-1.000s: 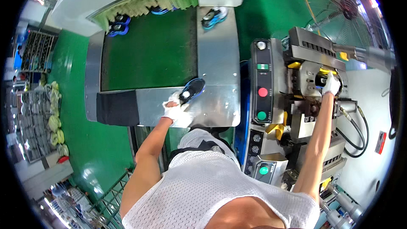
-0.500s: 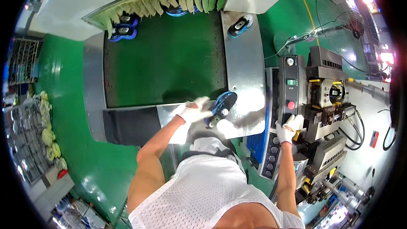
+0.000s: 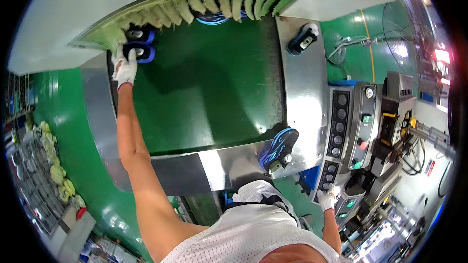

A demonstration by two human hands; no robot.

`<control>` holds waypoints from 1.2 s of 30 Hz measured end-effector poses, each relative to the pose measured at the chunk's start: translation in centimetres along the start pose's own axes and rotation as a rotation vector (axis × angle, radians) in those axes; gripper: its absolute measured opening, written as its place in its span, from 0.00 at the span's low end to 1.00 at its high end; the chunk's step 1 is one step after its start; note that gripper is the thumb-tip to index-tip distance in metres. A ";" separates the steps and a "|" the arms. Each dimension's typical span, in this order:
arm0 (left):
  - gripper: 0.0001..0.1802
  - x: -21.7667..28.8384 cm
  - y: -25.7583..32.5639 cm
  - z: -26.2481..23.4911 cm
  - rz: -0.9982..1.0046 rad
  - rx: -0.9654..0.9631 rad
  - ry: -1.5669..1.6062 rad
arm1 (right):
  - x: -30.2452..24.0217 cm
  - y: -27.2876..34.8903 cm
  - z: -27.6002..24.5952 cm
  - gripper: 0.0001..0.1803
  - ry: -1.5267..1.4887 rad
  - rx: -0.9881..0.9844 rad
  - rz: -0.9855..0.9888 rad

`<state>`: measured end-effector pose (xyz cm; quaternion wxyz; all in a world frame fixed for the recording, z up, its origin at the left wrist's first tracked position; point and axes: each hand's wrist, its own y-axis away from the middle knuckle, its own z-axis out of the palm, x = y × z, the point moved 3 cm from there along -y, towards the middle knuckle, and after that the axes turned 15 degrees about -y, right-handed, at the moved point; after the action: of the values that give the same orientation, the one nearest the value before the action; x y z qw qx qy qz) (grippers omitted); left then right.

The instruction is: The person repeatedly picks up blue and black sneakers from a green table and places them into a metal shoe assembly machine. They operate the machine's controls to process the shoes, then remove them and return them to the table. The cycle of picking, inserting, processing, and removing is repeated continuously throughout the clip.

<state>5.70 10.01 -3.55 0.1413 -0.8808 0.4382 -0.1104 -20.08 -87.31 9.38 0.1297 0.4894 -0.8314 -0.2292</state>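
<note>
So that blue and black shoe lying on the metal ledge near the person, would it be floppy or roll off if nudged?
The blue and black shoe probably holds its shape: its upper looks filled out, perhaps by a form inside. It lies on the metal ledge, so it would more likely slide than roll. It seems light, though its toe sits near the edge.

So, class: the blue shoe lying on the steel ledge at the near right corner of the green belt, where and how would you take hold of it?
Probably grip the blue shoe across its midfoot, thumb on one side and fingers on the other, coming from above on the near side. It lies lengthwise on the steel ledge, narrowest at the middle, with nothing touching it.
</note>
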 end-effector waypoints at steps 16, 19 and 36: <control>0.15 15.8 16.1 -12.7 0.064 -0.316 0.275 | -17.0 7.0 -2.6 0.39 -0.514 -0.165 -0.209; 0.14 25.0 22.3 -19.0 0.426 -0.394 0.410 | -20.9 8.2 -3.3 0.40 -0.693 -0.253 -0.309; 0.30 68.1 56.8 -59.8 1.959 -0.362 1.308 | 8.8 16.9 -8.9 0.29 -2.425 0.470 -0.047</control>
<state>-15.15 -86.57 37.59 -0.2112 0.0449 0.9224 -0.3203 -33.16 -90.22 25.59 -0.8200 -0.0131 -0.4261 -0.3820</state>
